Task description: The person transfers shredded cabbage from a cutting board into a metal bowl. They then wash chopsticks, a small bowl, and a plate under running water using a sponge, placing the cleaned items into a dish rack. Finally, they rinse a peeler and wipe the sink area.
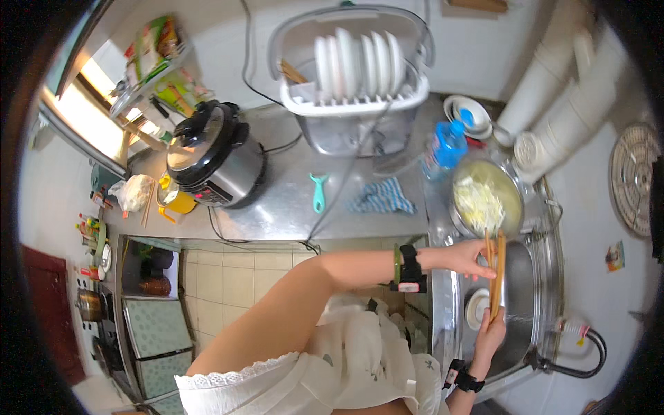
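My left hand [464, 259] reaches across to the right over the steel sink [513, 353], its fingers around the upper part of some wooden chopsticks [497, 282]. Lower down, my right hand [491, 334] grips the other ends of the same chopsticks. Their far tips meet the near rim of a metal pot [513, 202] in the picture, which holds liquid and pale shredded vegetable [480, 205]. Beneath my hands, a small white dish [476, 309] lies in the sink. A thin stream of water comes from the faucet [568, 327] on the right.
A blue plastic bottle [445, 148] stands beside the pot. On the steel counter are a striped cloth [384, 197], a turquoise peeler [318, 194], an electric pressure cooker [220, 161] and a rack of white plates [353, 106]. A cable [342, 181] crosses the view.
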The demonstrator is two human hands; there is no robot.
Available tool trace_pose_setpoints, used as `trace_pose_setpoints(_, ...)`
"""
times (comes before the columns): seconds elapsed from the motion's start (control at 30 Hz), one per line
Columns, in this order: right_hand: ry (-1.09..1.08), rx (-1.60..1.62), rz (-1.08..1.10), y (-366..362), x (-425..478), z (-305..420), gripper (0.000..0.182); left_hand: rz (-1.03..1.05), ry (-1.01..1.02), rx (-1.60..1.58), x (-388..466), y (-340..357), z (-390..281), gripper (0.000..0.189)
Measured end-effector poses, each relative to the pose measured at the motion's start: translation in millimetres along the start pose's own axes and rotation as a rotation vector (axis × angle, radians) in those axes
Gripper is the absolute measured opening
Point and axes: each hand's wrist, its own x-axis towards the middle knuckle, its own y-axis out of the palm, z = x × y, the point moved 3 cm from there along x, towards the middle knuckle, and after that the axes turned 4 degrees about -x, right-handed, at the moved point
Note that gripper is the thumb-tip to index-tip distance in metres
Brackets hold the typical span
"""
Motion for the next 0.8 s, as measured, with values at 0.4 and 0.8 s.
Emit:
trace_pose_setpoints(0.4,-0.614,0.069,0.217,104.2,87.8,278.1,0.024,-0.496,0.395,-0.088,-213.4,-184.9,-125.7,0.024)
trace_pose_setpoints(0.8,-0.757,0.33,-0.063,112.6,111.6,369.2,0.06,-1.144,0.639,0.757,-264.3,-306.2,-232.5,0.016)
